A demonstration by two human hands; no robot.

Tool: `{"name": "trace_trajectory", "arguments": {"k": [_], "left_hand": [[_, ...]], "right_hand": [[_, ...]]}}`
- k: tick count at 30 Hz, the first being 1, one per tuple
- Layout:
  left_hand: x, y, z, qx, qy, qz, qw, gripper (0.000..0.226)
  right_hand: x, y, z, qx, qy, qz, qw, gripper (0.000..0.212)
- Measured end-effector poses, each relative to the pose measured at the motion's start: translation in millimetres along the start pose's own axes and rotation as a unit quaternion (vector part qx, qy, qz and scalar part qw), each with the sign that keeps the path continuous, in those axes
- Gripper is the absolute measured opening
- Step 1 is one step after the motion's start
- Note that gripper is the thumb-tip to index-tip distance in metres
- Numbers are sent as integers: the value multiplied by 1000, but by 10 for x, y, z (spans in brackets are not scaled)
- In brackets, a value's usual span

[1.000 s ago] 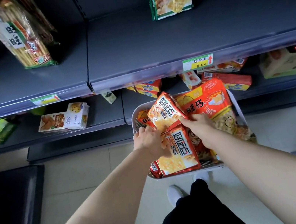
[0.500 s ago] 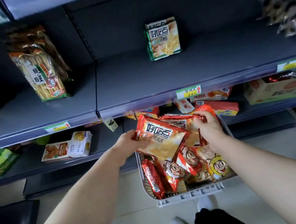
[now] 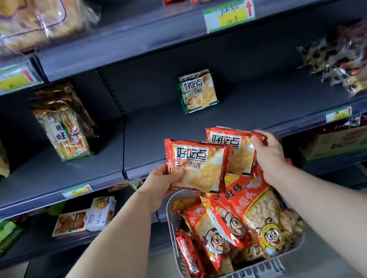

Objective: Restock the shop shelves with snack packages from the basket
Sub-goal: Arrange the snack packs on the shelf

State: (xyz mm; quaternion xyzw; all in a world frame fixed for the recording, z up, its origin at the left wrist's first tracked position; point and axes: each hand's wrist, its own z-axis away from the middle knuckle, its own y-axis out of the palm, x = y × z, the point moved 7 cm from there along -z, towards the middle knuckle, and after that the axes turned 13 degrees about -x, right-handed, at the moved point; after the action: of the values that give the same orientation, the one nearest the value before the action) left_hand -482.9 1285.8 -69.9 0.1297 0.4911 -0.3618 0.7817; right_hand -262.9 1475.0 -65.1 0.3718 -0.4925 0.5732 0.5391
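1. Left hand [image 3: 160,183] grips one red cracker pack [image 3: 198,165]; right hand [image 3: 267,152] pinches another [image 3: 234,147], both above the basket [image 3: 181,254].
2. Best set them upright beside the green pack [image 3: 198,92], labels forward.

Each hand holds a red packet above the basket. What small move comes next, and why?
Probably carry both onto the middle shelf, beside the green packet. The left hand holds the front packet, the right hand the rear packet; their print matches the green one's, with bare shelf beside it.

Arms outstretched; left hand [image 3: 160,182] beside right hand [image 3: 269,153] (each grips a packet [image 3: 200,165]).
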Motion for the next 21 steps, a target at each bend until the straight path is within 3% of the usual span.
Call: {"name": "trace_trajectory", "arguments": {"k": [10,21], "left_hand": [[-421,142,-396,-107,39,81,990,26],[-694,558,-1032,-214,14,74,974,23]], "right_hand": [[605,587,-743,55,15,-43,997,18],[903,1682,-1617,144,-18,24,989,27]]}}
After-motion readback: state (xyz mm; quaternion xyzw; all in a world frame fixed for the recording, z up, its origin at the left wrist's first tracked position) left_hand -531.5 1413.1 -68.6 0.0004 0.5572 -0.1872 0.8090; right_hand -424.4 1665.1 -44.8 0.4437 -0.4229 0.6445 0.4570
